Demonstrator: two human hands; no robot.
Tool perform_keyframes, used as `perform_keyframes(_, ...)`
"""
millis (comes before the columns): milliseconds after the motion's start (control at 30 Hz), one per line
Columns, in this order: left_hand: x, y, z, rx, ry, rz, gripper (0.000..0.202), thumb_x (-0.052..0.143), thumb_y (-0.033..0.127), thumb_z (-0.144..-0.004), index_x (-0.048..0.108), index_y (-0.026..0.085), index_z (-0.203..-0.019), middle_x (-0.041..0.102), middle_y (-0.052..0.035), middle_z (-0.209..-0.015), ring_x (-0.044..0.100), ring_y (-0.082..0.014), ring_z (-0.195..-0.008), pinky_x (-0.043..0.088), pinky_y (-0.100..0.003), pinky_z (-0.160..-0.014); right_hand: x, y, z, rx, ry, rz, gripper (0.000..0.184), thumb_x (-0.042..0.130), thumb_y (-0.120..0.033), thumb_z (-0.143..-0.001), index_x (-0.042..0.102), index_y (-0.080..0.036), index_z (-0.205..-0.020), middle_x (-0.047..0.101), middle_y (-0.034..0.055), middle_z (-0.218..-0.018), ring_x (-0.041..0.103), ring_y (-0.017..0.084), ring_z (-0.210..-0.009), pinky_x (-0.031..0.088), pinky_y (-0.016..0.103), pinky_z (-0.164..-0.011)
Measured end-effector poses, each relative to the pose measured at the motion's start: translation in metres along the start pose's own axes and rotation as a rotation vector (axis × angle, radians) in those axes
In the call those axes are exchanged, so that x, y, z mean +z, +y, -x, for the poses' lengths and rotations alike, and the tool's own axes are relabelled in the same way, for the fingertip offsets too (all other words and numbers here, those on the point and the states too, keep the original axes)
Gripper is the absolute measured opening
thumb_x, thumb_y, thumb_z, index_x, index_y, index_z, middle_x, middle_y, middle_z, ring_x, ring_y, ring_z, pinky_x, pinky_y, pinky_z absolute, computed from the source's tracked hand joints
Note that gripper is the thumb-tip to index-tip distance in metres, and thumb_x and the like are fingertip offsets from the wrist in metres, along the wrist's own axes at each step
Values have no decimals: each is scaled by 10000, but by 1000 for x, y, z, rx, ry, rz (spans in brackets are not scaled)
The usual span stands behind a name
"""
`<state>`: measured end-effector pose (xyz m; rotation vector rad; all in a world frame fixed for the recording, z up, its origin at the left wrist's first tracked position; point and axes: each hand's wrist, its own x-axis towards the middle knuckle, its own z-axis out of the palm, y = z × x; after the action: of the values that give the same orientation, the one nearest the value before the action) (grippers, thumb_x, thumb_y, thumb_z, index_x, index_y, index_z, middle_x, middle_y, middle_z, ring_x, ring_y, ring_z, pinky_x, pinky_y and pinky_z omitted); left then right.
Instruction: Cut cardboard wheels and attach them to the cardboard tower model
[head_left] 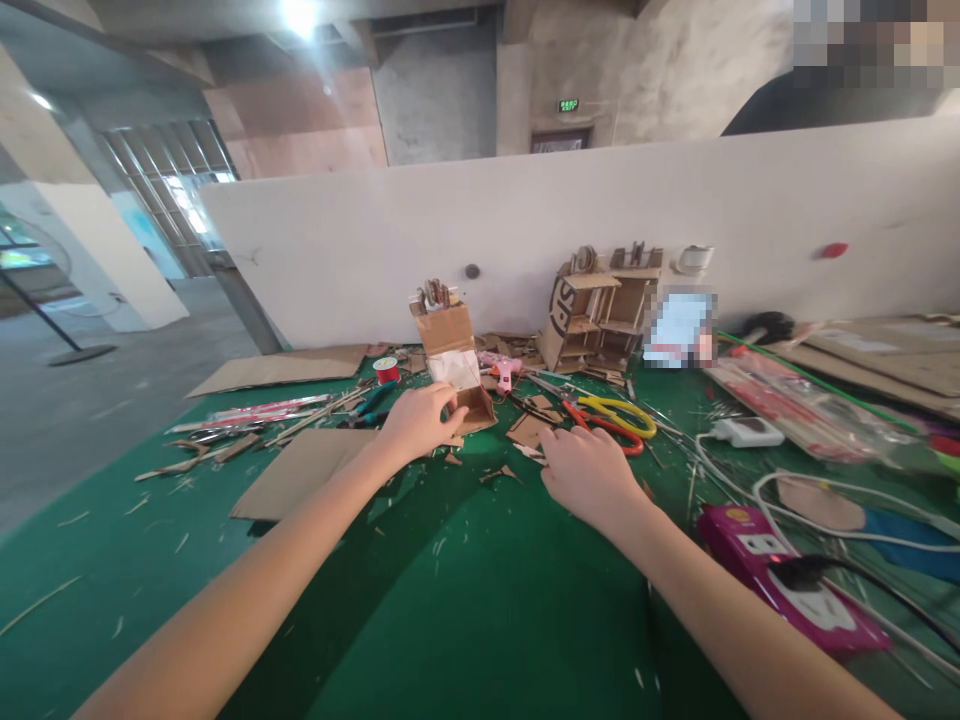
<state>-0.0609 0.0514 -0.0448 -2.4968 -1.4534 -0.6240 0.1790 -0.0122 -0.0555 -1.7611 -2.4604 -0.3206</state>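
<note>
The left hand (420,420) is curled against the base of a small upright cardboard box (454,355), its fingertips touching the open lower flap. Seen from behind, I cannot tell whether they pinch it. The box stands on the green mat (480,610), mid-table. The right hand (589,475) lies palm down and loosely spread, holding nothing, just beside some cardboard scraps (529,432). Beyond it lie scissors (615,420) (yellow and red handles), with a pink glue gun (501,368) further back.
</note>
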Motion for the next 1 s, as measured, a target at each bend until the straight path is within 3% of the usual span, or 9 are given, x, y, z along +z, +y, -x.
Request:
perform_keyframes(167,-1,-2,-1,32,-12,23,118,471,215,-841,554,195,-760,645,-36,-834,605,-177,-743,441,-289,-683,1,-3,0,-28,50,-14,192,475,-160,-826,621,-142,-948,713,116,-938,635,285,-933,392,370,-764)
perform_keyframes(333,-6,4,0,88,-40,29,102,504,215,-811,552,206,-721,650,-23,-768,592,-203,-773,433,-305,-694,3,-6,-1,-31,81,-59,183,428,-157,-871,600,-153,-932,713,105,-932,648,268,-910,401,345,-730)
perform_keyframes(500,-10,7,-1,127,-67,43,108,515,209,-806,553,205,-706,648,-15,-748,590,-191,-739,423,-293,-661,9,-3,-6,132,68,-187,187,414,-245,-913,574,-168,-970,714,102,-892,672,269,-803,393,309,-605)
perform_keyframes(567,-10,7,-1,134,-69,53,119,511,224,-825,563,203,-720,649,-16,-763,596,-183,-743,429,-290,-671,13,-1,-9,194,70,-296,184,440,-277,-911,581,-162,-939,710,122,-878,668,291,-825,407,315,-614)
perform_keyframes(700,-10,6,0,137,-75,76,151,505,300,-873,587,200,-796,664,-29,-862,616,-174,-794,447,-289,-715,22,2,-16,146,114,-500,162,485,-285,-911,591,-164,-898,705,118,-943,654,266,-913,456,316,-720)
perform_keyframes(767,-12,7,0,137,-98,63,202,500,375,-886,597,201,-853,671,-38,-927,623,-177,-793,449,-292,-700,27,2,-18,143,120,-589,160,491,-293,-917,577,-173,-981,709,88,-938,668,217,-856,478,294,-713)
perform_keyframes(867,-19,9,0,130,-137,-5,293,484,458,-884,614,211,-974,681,-54,-1013,635,-196,-800,448,-303,-674,30,-1,-19,132,173,-911,247,541,-282,-894,503,-187,-1119,713,74,-975,681,187,-848,509,294,-733)
perform_keyframes(933,-25,14,0,111,-119,-69,331,466,457,-885,614,216,-1058,677,-70,-1067,637,-212,-822,451,-318,-695,30,-4,-18,107,212,-1105,307,577,-261,-870,470,-201,-1151,713,71,-1008,683,184,-881,514,312,-780)
perform_keyframes(1000,-32,19,0,100,-76,-105,318,456,403,-884,612,215,-1088,670,-79,-1084,630,-218,-834,449,-331,-724,27,-7,-17,78,221,-1164,331,587,-255,-859,462,-214,-1162,715,58,-1008,682,179,-876,511,316,-786)
